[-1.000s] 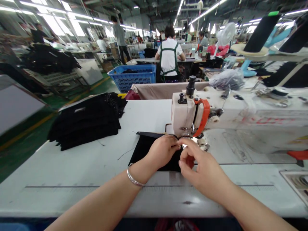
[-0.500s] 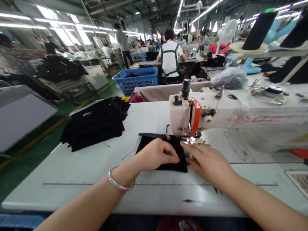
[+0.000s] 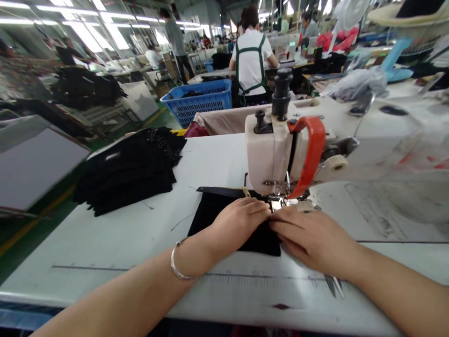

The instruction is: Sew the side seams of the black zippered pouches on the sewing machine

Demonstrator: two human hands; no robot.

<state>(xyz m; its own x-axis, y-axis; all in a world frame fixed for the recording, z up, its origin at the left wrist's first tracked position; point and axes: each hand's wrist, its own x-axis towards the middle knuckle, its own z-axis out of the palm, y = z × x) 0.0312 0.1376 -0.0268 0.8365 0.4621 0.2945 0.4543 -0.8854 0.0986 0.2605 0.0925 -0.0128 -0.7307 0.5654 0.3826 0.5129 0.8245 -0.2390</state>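
A black fabric piece with a zipper (image 3: 213,213) lies flat on the sewing table, its right edge beside the needle area. Along its top edge runs the zipper, with a gold-coloured zipper pull (image 3: 246,192). My left hand (image 3: 242,220) rests over the fabric, its fingers closed together on the right edge close to the presser foot (image 3: 278,204). From the other side my right hand (image 3: 308,234) lies with fingers stretched out, fingertips touching that edge; its thumb is hidden. The sewing machine (image 3: 263,154) stands just beyond both hands. Thread snips (image 3: 334,285) lie partly under my right wrist.
A stack of black fabric pieces (image 3: 126,173) sits at the table's left. Behind the table are a blue basket (image 3: 196,103) and a seated person (image 3: 250,61) facing away. A ruler scale (image 3: 245,280) runs along the front. Loose threads lie near the fabric.
My left hand has moved forward from a pinch over the fabric to its edge near the needle. My right fingers have drawn together there. The view has moved closer to the machine.
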